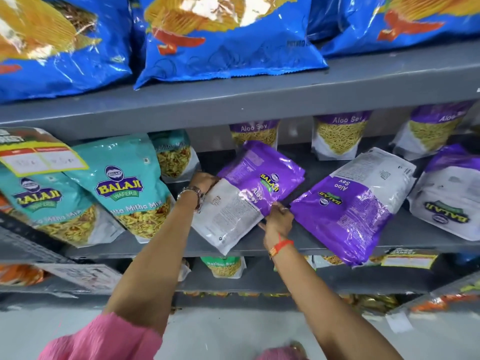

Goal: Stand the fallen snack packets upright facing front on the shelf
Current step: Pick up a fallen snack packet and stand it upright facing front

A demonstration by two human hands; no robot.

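A purple and white Aloo Sev packet (pixel 244 196) lies tilted on its back on the grey middle shelf (pixel 311 242). My left hand (pixel 204 181) grips its upper left edge and my right hand (pixel 278 219) holds its lower right edge. A second fallen Aloo Sev packet (pixel 355 203) lies upside down to the right, overhanging the shelf lip. A third fallen packet (pixel 452 196) lies at the far right. Three Aloo Sev packets (pixel 337 136) stand upright at the back of the shelf.
Teal Khatta Mitha Mix packets (pixel 124 188) lean forward on the left of the same shelf. Large blue chip bags (pixel 228 40) fill the shelf above. A yellow price tag (pixel 41 158) hangs at left. Lower shelves hold more snack packets (pixel 223 266).
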